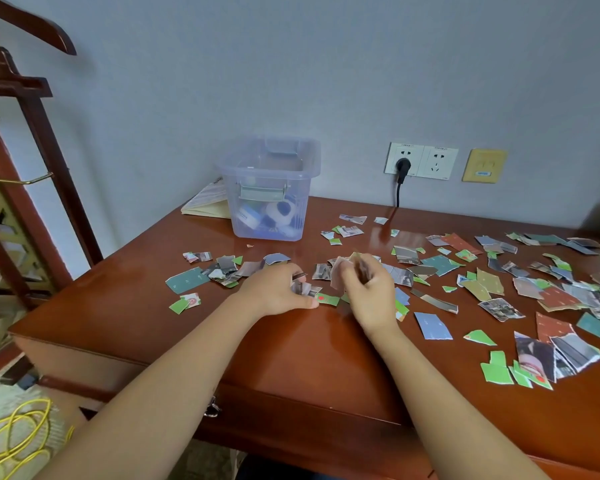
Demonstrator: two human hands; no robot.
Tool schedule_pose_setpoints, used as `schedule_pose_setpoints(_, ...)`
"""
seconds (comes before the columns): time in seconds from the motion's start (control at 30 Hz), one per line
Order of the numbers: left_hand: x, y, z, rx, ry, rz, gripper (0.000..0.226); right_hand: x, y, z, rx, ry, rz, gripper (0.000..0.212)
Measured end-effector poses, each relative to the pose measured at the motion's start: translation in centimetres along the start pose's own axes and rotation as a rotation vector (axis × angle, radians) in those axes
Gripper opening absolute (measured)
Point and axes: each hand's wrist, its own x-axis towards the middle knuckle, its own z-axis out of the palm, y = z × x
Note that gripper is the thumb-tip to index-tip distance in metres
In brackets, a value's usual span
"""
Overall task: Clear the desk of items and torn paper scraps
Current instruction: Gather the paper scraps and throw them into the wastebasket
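Torn paper scraps (485, 282) in green, teal, red and photo print lie scattered over the reddish wooden desk (291, 358), most of them to the right. My left hand (278, 292) rests on the desk at the centre, fingers pinched on a few small scraps. Just right of it, my right hand (364, 282) is raised slightly and closed around a bunch of scraps. A clear plastic bin (269, 188) stands at the back of the desk near the wall, with blue and white items inside.
A folded paper fan (207, 200) lies behind the bin on the left. A black plug and cord (400, 178) hang from the wall sockets. A dark wooden rack (32, 133) stands left of the desk, and yellow cable (18, 434) lies on the floor.
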Motion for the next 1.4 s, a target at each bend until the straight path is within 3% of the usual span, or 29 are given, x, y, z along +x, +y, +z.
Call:
schedule_pose_setpoints(0.1,-0.2,0.0,0.2,0.042,0.064,0.013,0.047,0.3,-0.6,0.3,0.358,0.109,0.323,0.025)
schedule_pose_setpoints(0.17,-0.2,0.0,0.4,0.051,0.075,0.004,0.044,0.5,-0.6,-0.2,0.471,0.114,0.418,0.02)
schedule_pose_setpoints(0.33,0.0,0.3,0.9,0.195,0.122,0.05,0.047,0.3,-1.1,-0.7,0.513,0.047,0.446,0.026)
schedule_pose_setpoints(0.53,-0.4,-0.2,2.7,0.427,0.303,0.167,0.047,0.3,-1.0,-0.4,0.492,-0.06,0.436,0.035)
schedule_pose_setpoints(0.63,-0.4,-0.2,2.8,0.466,0.335,0.201,0.042,0.1,-1.3,-0.5,0.538,-0.061,0.435,0.029)
schedule_pose_setpoints(0.87,-0.6,-0.3,2.9,0.412,0.351,0.224,0.035,0.2,-0.2,0.2,0.351,0.023,0.322,0.007)
schedule_pose_setpoints(1.03,-1.0,-0.2,3.0,0.346,0.413,0.144,0.039,-0.8,-0.4,0.9,-0.392,-0.093,0.096,0.011)
schedule_pose_setpoints(1.13,-1.2,-0.3,2.9,0.282,0.455,0.097,0.036,-1.1,-0.9,1.1,-0.603,-0.22,0.072,0.015)
schedule_pose_setpoints(1.23,-1.3,-0.5,3.0,0.206,0.485,0.118,0.039,-0.2,-1.5,0.7,-0.623,-0.382,0.157,0.016)
schedule_pose_setpoints(1.4,-1.1,-0.9,3.1,0.181,0.476,0.125,0.048,1.8,-1.2,0.2,-0.44,-0.551,0.293,0.019)
